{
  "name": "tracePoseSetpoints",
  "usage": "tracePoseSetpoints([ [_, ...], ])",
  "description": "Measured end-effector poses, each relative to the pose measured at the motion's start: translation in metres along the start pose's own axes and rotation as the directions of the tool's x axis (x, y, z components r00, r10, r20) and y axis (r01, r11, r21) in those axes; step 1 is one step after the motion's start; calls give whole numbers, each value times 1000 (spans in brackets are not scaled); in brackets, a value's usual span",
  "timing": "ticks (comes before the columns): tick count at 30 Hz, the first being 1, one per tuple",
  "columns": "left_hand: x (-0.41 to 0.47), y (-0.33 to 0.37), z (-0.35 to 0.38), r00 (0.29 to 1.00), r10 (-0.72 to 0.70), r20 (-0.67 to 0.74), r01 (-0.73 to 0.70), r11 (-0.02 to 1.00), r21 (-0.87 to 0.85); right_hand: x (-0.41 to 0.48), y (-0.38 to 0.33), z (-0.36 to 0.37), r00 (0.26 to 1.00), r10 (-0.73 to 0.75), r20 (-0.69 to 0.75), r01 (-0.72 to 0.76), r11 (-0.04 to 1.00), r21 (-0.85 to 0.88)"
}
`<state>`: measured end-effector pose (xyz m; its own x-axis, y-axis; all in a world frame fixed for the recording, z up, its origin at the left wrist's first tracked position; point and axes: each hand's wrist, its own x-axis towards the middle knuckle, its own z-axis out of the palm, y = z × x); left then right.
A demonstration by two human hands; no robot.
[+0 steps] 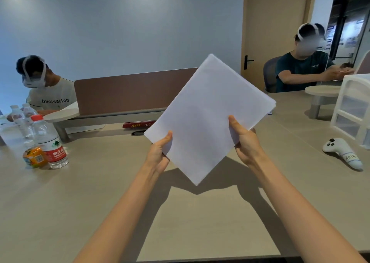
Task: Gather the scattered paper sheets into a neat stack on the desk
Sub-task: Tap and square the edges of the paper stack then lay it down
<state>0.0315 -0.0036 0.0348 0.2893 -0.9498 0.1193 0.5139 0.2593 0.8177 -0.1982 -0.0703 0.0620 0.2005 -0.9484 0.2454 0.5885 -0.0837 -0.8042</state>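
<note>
Both hands grip the paper stack [208,118], lifted clear above the desk [100,192] and tilted cornerwise. Left hand [159,154] pinches the lower-left edge; right hand [245,140] clamps the lower-right edge, thumbs on top.

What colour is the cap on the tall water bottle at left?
Red, on the water bottle; clearest in the head view.

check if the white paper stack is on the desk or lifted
Lifted: left hand and right hand hold the white paper stack corner-down, its shadow on the beige desk below.
</note>
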Motion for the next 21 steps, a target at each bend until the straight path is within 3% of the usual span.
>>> tracePoseSetpoints([
  [4,1,3,-16,993,77,-86,-43,938,345,7,-19,-7,998,-61,9,62,992,-114],
  [8,1,14,-19,998,52,28,-57,750,659,16,-41,-12,995,-50,81,69,966,-251],
  [14,9,48,29,962,105,253,-248,725,643,19,-56,-8,966,39,257,70,914,-401],
  [17,12,58,47,950,173,261,-298,755,584,18,-46,-10,959,99,266,42,876,-480],
  [21,15,54,55,949,221,226,-314,749,583,20,-45,-11,971,118,209,-10,891,-455],
])
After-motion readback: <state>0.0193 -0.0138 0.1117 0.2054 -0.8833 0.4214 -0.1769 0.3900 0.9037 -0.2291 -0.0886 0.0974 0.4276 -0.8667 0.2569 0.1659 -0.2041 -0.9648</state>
